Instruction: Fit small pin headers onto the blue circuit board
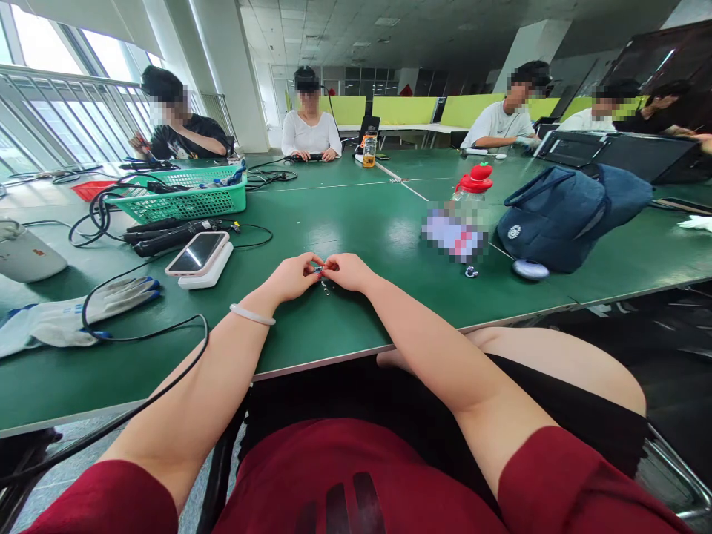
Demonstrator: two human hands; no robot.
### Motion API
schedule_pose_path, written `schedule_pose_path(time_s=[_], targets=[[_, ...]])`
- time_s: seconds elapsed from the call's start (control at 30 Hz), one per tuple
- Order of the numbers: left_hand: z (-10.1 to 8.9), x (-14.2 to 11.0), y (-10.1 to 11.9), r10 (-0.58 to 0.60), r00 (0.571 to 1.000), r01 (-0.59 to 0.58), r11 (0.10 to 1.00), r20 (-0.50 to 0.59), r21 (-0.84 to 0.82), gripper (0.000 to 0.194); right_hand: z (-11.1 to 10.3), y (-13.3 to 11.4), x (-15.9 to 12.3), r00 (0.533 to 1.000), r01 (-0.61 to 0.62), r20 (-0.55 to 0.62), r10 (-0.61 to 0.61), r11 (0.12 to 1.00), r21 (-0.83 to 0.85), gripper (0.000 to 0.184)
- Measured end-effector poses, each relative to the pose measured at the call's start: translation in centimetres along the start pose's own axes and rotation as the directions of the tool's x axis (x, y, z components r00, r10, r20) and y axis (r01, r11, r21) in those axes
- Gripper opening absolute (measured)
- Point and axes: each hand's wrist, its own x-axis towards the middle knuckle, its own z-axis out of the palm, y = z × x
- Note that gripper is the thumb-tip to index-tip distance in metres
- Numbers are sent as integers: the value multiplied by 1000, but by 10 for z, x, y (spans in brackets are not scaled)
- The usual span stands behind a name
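Observation:
Both forearms rest over the near edge of the green table. My left hand and my right hand meet fingertip to fingertip, each in a pinch. Between them they hold a small bluish piece, too small to make out its kind. Just below the fingertips a little shiny, clear-looking bit shows against the tabletop; whether it hangs from the piece or lies on the table I cannot tell. A pale bangle circles my left wrist.
To the left are a phone on a white box, work gloves, black cables and a green basket. A dark blue bag and a red-capped bottle stand to the right. Several people sit around the table.

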Motion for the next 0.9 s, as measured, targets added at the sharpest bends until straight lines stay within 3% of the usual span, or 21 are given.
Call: schedule_pose_path(time_s=[0.3, 0.53, 0.73, 0.9], targets=[[-2, -1, 1, -64, 998, 64, 992, 7, -105, 34, -2, 0, 0, 1000, 2, 14, -3, 996, 89, 9], [-1, 2, -5, -72, 996, 69, 995, -44, -75, 30, -8, 3, 0, 993, -104, 78, 85, 954, 280, 10], [-3, 4, -7, -112, 992, 100, 980, -65, -170, 31, -11, 2, -1, 993, -102, 77, 86, 967, 234, 9], [-4, 3, -4, -124, 988, 107, 978, -87, -180, 27, -13, 3, -2, 992, -61, 120, 39, 981, 183, 20]])
